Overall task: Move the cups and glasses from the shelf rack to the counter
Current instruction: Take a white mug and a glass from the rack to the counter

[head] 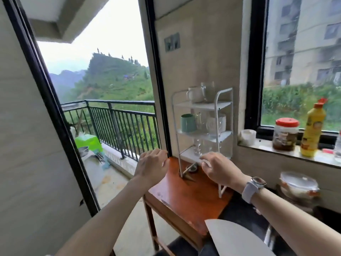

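Both hands hung in the air in front of the rack, holding nothing. The left hand (152, 166) was over the bench's left edge with its fingers loosely curled; the right hand (218, 168), with a watch (253, 189) on its wrist, hovered just before the rack's lowest tier, fingers bent and close to the stemmed glasses (198, 147) there, though whether it touched anything could not be told. The white shelf rack (220, 108) stood on the far part of the wooden bench (186, 198), against the wall. It looked fully loaded: a white mug (194, 94) and a glass jug (208, 91) on top, a green cup (188, 122) beside clear glasses (212, 124) on the middle tier. No cup or glass showed on the window ledge (287, 154) to the right, where a red-lidded jar (285, 133) and a yellow bottle (312, 128) stood. By that, the task seemed barely begun, with every piece left to move.
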Available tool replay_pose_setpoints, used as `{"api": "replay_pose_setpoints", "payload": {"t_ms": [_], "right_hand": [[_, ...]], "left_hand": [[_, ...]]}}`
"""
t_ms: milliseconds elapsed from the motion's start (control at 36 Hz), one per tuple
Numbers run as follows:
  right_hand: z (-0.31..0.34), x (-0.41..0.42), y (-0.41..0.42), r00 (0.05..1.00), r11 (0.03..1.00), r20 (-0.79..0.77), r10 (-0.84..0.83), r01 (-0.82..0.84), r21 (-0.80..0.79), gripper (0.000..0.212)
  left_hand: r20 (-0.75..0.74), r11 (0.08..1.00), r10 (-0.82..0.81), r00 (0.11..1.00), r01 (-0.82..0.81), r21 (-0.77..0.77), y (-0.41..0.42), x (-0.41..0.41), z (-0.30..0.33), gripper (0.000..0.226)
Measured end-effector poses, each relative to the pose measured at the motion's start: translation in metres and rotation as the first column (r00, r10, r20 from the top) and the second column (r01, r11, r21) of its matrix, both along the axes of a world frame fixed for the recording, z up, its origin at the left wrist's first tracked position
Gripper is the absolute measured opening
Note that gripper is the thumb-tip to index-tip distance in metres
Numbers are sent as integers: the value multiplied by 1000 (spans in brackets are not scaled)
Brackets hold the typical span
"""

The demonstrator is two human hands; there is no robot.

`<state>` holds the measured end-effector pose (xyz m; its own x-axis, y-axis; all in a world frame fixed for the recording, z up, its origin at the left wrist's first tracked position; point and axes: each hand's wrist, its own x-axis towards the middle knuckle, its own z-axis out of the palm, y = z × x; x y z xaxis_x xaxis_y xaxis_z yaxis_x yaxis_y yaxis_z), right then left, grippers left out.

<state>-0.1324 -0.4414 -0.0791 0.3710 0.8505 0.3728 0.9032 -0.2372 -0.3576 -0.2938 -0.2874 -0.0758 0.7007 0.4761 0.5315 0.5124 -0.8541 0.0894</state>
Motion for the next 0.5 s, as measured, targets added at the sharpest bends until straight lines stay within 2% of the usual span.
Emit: {"api": "replay_pose_setpoints", "payload": {"t_ms": [83,278,417,500], "right_hand": [[30,51,63,999,998,21,-25,24,58,27],[51,70,90,999,984,6,-31,30,174,25],[72,120,159,988,943,-6,-156,151,297,25],[81,148,200,968,898,-58,-245,249,362,33]], "left_hand": [[41,999,-4,999,6,-51,62,54,25,31],[149,995,-29,988,43,-93,94,85,43,27],[293,973,-122,948,172,-152,164,166,72,31],[321,953,-181,930,246,-176,201,208,84,36]]}}
